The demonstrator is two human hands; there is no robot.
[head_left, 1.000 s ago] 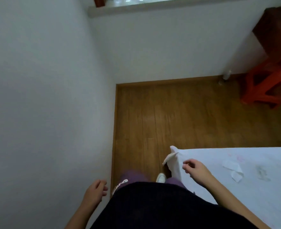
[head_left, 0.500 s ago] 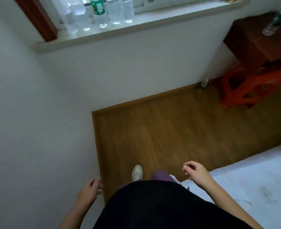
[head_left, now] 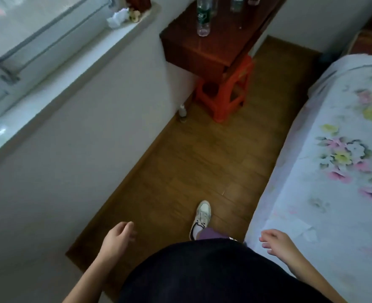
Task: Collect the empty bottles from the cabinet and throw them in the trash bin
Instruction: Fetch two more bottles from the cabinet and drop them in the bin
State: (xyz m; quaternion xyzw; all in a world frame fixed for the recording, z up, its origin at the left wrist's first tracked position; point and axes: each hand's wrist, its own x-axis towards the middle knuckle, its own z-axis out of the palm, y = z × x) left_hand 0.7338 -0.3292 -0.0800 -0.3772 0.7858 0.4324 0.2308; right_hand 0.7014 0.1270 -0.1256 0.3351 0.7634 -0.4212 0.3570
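Observation:
A dark red-brown cabinet (head_left: 211,49) stands far ahead against the wall. On its top stands a clear plastic bottle with a green label (head_left: 203,18), and more clear bottles (head_left: 236,4) are cut off by the top edge. My left hand (head_left: 118,239) hangs low at the left with fingers loosely curled and holds nothing. My right hand (head_left: 275,241) hovers beside the bed edge, fingers apart and empty. Both hands are far from the cabinet. No trash bin is in view.
An orange plastic stool (head_left: 226,95) sits under the cabinet. A small white bottle (head_left: 182,110) stands on the wooden floor (head_left: 202,160) by the wall. A bed with a floral sheet (head_left: 338,160) fills the right. A window sill (head_left: 75,64) runs along the left with crumpled paper (head_left: 117,18).
The view has swung right from the corner wall towards the cabinet and bed. A foot has stepped forward. Both hands stay low and empty.

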